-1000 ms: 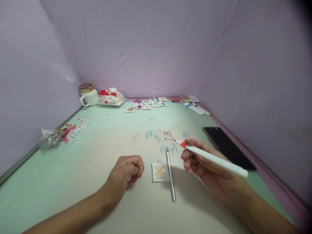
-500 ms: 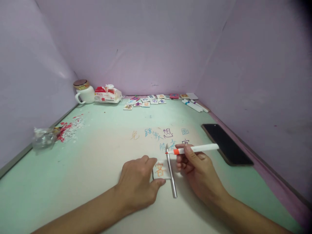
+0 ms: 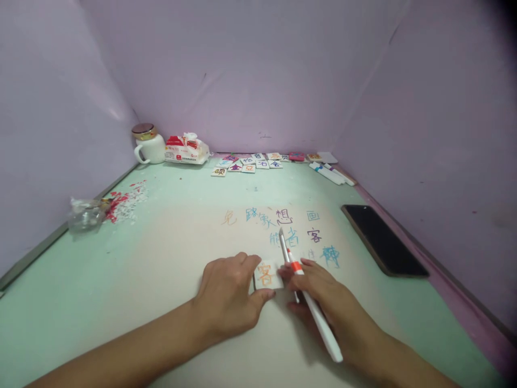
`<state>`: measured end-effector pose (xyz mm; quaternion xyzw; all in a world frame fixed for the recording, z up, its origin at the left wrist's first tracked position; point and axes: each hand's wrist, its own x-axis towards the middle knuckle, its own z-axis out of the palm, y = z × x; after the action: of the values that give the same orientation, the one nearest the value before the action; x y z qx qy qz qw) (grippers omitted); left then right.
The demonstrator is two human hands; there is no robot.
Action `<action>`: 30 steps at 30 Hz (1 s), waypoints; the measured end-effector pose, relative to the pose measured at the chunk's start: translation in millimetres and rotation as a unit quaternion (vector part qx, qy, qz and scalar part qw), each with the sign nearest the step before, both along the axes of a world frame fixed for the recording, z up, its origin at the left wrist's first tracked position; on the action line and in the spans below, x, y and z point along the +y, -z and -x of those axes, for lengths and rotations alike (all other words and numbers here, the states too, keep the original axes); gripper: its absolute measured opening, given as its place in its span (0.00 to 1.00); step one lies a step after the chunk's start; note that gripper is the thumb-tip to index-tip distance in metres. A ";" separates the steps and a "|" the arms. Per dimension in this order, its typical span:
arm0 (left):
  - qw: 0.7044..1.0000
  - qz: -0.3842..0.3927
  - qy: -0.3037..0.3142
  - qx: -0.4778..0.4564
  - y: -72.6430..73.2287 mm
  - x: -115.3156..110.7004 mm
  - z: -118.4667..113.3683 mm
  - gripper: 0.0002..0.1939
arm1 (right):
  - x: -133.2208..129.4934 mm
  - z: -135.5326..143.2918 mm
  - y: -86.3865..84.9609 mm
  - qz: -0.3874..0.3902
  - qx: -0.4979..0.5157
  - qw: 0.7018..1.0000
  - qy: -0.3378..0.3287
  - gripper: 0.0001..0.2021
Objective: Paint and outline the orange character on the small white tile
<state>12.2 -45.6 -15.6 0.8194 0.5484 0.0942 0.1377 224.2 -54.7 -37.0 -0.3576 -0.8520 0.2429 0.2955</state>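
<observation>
My left hand [image 3: 232,293] grips a small white square tile [image 3: 269,275] by its left side, thumb along the near edge and fingers at the far edge. An orange character is drawn on the tile's top. My right hand [image 3: 329,293] holds a white marker [image 3: 321,323] with an orange band; its orange tip points away and its rear end slants toward me. A slim silver craft knife [image 3: 284,245] lies just right of the tile. The right fingers are at the knife and hide part of its handle; whether they grip it is unclear.
Coloured characters [image 3: 284,216] are written on the table beyond the tile. A dark phone [image 3: 383,240] lies at right, white markers [image 3: 327,173] behind it. Several lettered tiles [image 3: 250,168], a wipes pack [image 3: 186,151] and a lidded mug [image 3: 151,150] stand at the back. Red and white scraps [image 3: 127,202] lie left.
My right hand has moved down and closer to the tile, over the knife. The marker has swung from nearly level to slanting toward me. The left hand still holds the tile.
</observation>
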 end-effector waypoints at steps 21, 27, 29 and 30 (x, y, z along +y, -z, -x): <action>0.994 0.107 0.012 0.010 -13.0 -6.8 10.6 0.20 | 10.5 33.0 -7.9 0.224 0.339 0.880 0.244 0.08; 0.988 0.117 0.095 -0.019 -16.8 -0.1 17.7 0.18 | 33.8 -2.2 -7.1 -0.056 0.156 0.938 0.305 0.07; 0.985 0.134 0.106 -0.030 -23.2 2.8 18.8 0.15 | 42.1 -11.6 -9.4 -0.045 0.103 0.933 0.341 0.08; 0.984 0.143 0.105 -0.031 -26.8 4.0 19.0 0.14 | 44.2 -14.0 -10.9 -0.016 0.106 0.929 0.354 0.09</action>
<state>-6.8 -41.6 11.2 0.8409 0.4628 0.0257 0.2796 238.3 -10.5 -26.1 -0.6031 -0.6379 0.1449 0.4565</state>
